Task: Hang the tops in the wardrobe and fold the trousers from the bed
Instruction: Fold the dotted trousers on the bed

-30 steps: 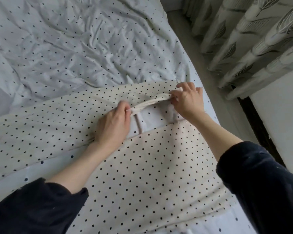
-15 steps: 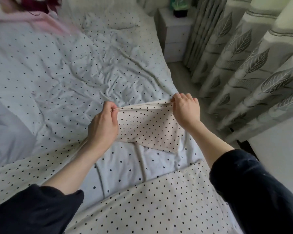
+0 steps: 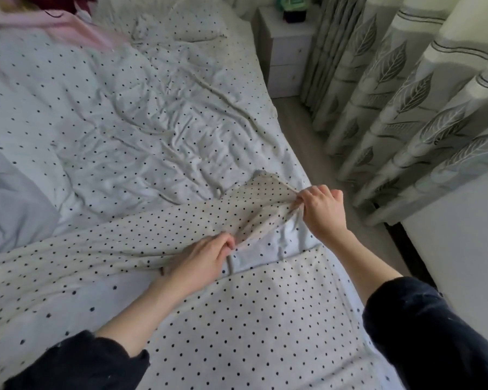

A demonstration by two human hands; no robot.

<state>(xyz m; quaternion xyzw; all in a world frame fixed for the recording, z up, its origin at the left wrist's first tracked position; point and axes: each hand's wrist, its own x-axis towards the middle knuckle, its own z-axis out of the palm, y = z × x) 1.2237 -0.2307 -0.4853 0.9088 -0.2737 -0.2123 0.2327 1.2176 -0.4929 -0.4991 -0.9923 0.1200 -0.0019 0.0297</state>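
Observation:
Cream trousers with black dots [image 3: 102,249] lie spread across the near part of the bed [image 3: 141,116], one leg running left, the other [image 3: 237,333] coming toward me. My left hand [image 3: 202,258] pinches the waistband edge near the crotch, low on the bedcover. At the bed's right edge my right hand [image 3: 323,211] grips the far end of the same waistband, and the cloth between the two hands is bunched and wrinkled. A pink garment [image 3: 68,29] lies at the bed's far left corner, partly cut off by the frame.
The bedcover is white with small dark dots and heavily creased. A white bedside cabinet [image 3: 286,57] with a dark object on top stands past the bed. Leaf-patterned curtains [image 3: 392,108] hang along the right, with a narrow floor strip [image 3: 316,153] between them and the bed.
Both hands had lifted the waistband into the air half a second ago; now they have come down and to the right, laying it back on the bed, still gripped.

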